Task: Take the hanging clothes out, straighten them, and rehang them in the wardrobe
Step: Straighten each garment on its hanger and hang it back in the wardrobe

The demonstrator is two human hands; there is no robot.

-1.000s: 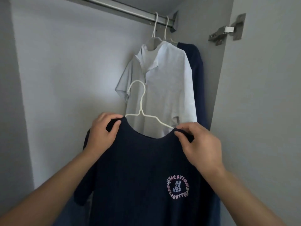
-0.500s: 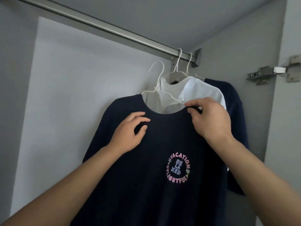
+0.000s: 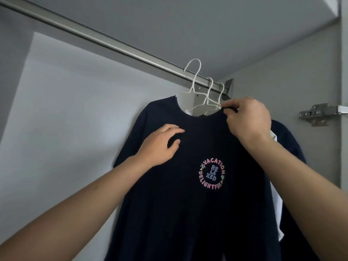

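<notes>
While R hand (image 3: 248, 117) pinches navy tee (image 3: 169, 194) collar | L hand (image 3: 160, 146) fingers relaxed, apart | 3 hangers (image 3: 194, 81) | 1 rail (image 3: 105, 42)

The printed T-shirt (image 3: 188, 194) is hanging mid-frame on a hanger (image 3: 194, 85) whose hook is sitting at the rail (image 3: 105, 42), which is crossing from upper left. Two other hung garments are lying behind it, rightward. A hinge (image 3: 320, 113) is sitting at the right edge.

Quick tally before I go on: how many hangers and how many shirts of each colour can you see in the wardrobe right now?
White hangers: 3, the navy printed T-shirt's hanger and two hooked on the rail behind it
Navy shirts: 2, the printed T-shirt held by the right hand, and one at the far right
White shirts: 1, mostly hidden
Total: 6
</notes>
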